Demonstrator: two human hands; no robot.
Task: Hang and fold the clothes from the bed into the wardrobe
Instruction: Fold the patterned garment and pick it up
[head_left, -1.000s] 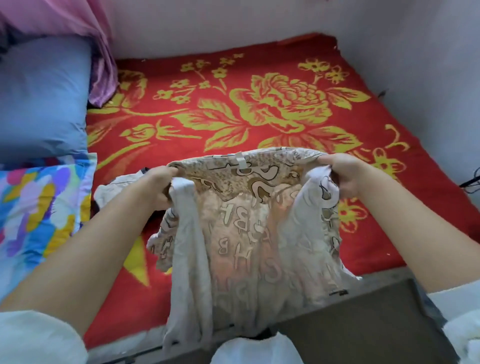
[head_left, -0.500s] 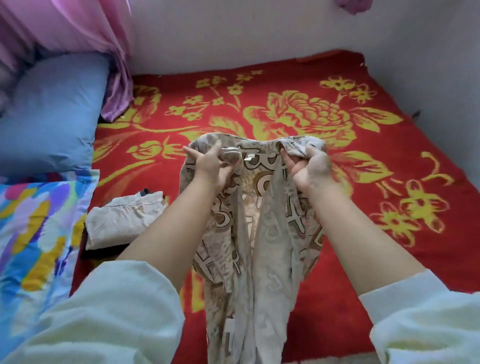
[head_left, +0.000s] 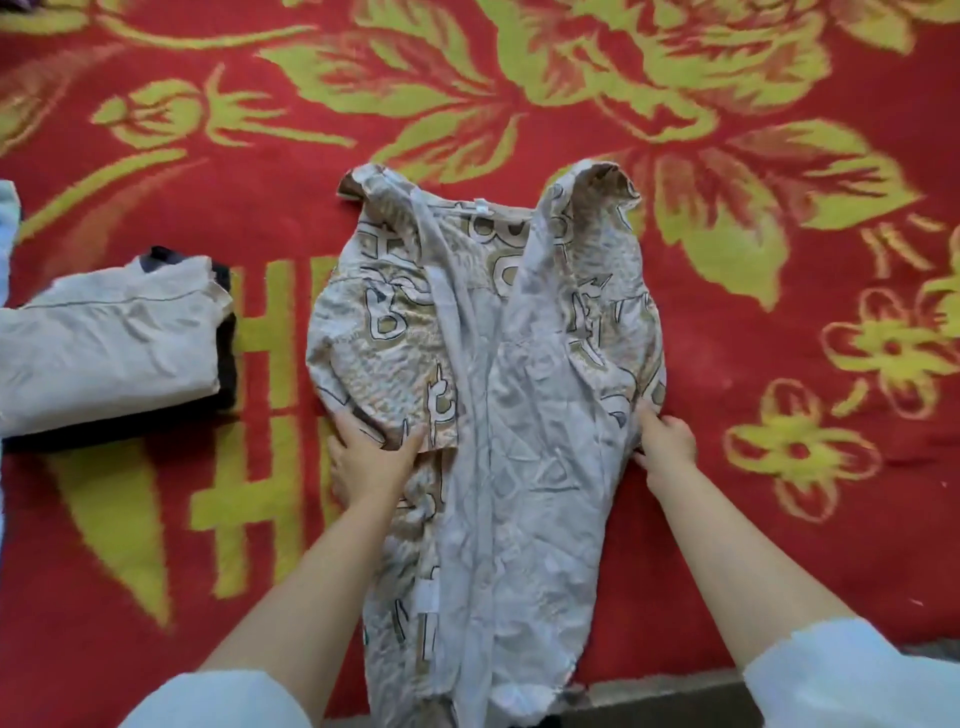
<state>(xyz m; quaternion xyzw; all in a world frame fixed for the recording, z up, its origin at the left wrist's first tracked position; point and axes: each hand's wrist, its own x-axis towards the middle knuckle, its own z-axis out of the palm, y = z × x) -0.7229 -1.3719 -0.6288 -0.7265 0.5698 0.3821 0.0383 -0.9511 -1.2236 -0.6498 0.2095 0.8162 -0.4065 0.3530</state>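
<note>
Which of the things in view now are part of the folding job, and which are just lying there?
Part of the job:
- patterned garment, spread flat on the bed
- left hand and right hand, on its two sides
- folded pale garment, on a dark one

Just lying there:
- red flowered bedspread
- pale cloth at the far left edge

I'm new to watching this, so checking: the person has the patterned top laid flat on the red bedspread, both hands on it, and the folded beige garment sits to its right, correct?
Nearly. The head view shows the patterned top flat on the red bedspread, with the left hand and right hand on it, but the folded beige garment lies to its left, not its right.
</note>
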